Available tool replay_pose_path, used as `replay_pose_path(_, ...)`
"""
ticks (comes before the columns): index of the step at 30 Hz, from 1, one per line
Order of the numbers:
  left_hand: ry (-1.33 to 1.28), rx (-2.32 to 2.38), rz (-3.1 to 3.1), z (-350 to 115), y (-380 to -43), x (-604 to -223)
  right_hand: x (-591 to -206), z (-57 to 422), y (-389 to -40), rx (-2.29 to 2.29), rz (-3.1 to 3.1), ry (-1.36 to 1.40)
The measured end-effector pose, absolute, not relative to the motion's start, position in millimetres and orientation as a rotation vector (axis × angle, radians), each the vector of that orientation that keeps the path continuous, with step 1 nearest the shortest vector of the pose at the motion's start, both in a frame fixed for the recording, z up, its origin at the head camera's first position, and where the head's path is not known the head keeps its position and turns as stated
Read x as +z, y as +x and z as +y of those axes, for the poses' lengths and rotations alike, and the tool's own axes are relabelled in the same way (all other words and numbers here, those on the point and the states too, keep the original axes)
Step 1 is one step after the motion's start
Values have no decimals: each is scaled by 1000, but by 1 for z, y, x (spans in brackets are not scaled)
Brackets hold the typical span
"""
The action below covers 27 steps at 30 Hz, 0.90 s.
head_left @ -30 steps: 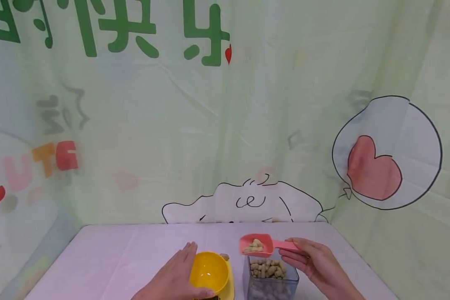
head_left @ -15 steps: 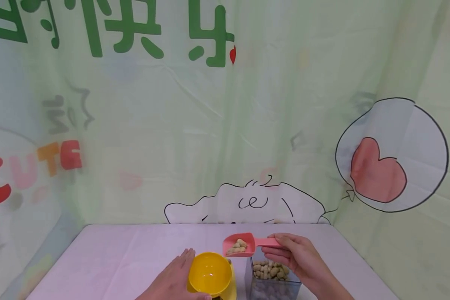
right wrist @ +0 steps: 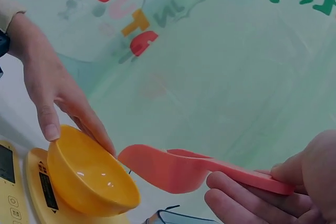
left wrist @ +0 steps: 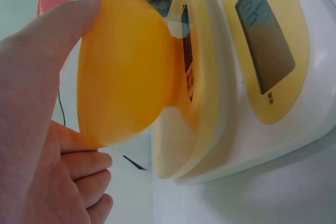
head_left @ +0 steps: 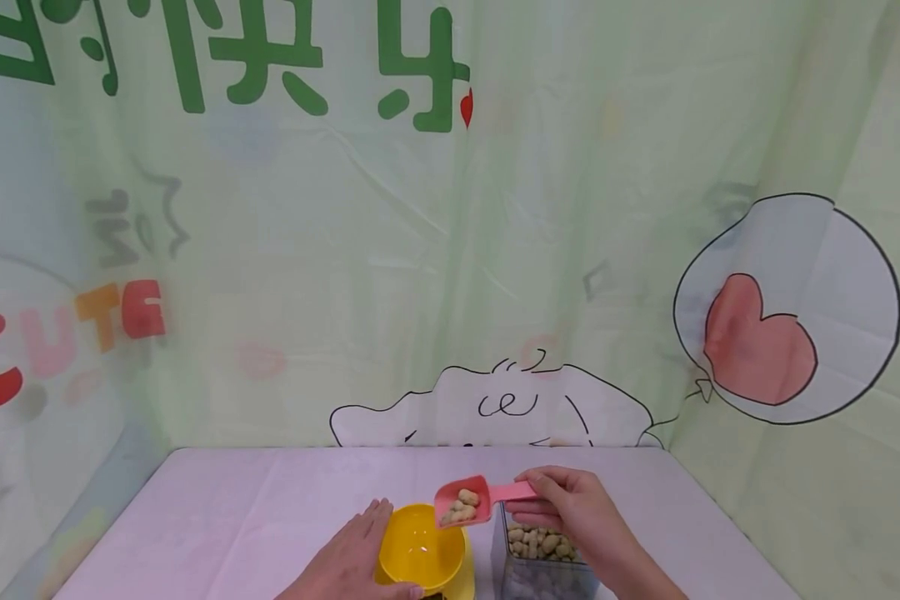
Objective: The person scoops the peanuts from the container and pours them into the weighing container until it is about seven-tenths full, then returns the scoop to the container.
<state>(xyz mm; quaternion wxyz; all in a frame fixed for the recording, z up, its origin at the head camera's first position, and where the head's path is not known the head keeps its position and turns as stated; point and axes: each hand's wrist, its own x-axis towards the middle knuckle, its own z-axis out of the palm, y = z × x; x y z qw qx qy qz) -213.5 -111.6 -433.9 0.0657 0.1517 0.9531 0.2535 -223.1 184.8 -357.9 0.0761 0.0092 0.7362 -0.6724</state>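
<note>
My right hand (head_left: pixel 574 508) pinches the handle of a pink scoop (head_left: pixel 483 492) between thumb and fingers. Several unshelled peanuts (head_left: pixel 462 507) lie in the scoop, which overlaps the right rim of a yellow bowl (head_left: pixel 412 557) in the head view. That bowl is unfilled and sits on the yellow platform of a kitchen scale (left wrist: pixel 194 124). My left hand (head_left: pixel 351 554) holds the bowl at its left side, thumb at the near rim (left wrist: pixel 100 3) and fingers along the far side. In the right wrist view the scoop (right wrist: pixel 173 169) is held just beside the bowl (right wrist: pixel 92 174).
A clear square container (head_left: pixel 547 575) of peanuts (head_left: pixel 540 543) stands right of the bowl, below my right hand. The scale's display (left wrist: pixel 265 35) faces my side. A pale cloth covers the table (head_left: pixel 255 500); a printed curtain (head_left: pixel 307 292) hangs behind it.
My right hand has carried the scoop of peanuts left from above the container to the bowl's right rim, and its tip now dips lower. The left hand stays at the bowl.
</note>
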Motion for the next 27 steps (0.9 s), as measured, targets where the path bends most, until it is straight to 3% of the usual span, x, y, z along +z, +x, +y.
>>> replay_pose_path(27, 439, 777, 2868, -110, -214, -435, -355, 172, -213, -1835, 2462, -167)
